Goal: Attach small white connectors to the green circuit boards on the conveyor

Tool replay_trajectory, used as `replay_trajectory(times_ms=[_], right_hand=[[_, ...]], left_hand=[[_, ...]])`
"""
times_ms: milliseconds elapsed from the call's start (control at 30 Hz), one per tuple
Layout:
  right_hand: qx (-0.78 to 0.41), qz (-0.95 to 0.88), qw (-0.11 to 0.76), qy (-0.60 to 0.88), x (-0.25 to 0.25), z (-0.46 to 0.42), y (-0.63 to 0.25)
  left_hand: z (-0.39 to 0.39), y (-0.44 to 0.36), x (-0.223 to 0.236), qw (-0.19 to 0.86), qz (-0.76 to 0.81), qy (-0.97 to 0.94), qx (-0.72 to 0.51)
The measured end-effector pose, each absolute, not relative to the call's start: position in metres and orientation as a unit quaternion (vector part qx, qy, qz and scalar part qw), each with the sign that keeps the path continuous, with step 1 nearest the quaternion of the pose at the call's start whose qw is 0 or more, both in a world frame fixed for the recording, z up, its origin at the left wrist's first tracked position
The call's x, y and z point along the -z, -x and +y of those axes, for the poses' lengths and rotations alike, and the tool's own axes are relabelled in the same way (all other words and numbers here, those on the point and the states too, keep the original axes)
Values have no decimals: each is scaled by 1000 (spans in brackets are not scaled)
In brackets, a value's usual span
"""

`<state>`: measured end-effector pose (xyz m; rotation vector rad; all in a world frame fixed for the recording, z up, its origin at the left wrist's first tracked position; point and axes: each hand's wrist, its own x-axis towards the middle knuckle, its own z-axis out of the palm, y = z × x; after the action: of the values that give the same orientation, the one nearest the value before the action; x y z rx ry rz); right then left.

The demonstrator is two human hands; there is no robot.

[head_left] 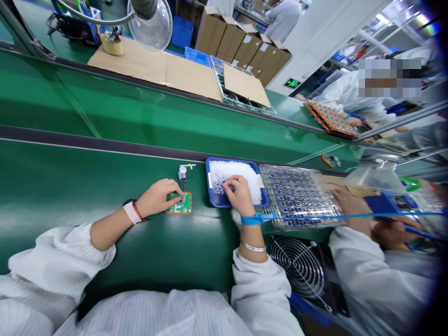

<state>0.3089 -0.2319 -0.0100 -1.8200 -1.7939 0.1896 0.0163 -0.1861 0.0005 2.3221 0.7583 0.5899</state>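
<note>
A green circuit board with an orange edge lies flat on the bench, and wires lead from it to a white connector part behind it. My left hand grips the board's left side, its fingertips over the upper face. Over a blue tray my right hand is pinched, thumb against fingers. The tray holds many small white, translucent pieces. Whatever sits between my right fingertips is too small to make out. A blue strap with a cord circles my right wrist.
Right of the tray stand clear plastic trays with rows of blue parts. A fan with a round metal guard is below them. At far right a co-worker's hands work close by. A magnifier lamp hangs above the back shelf.
</note>
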Motion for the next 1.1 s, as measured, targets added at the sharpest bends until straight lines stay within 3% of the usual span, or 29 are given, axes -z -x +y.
replay_trajectory(times_ms=[567,1100], right_hand=[[-49,-673,306,671,7,-236,-311],[-36,-713,268,647,4,-242,-310]], left_hand=[[-186,-15,2,315,290,-876,-222],[-186,-16,-1,321,293,-874,-218]])
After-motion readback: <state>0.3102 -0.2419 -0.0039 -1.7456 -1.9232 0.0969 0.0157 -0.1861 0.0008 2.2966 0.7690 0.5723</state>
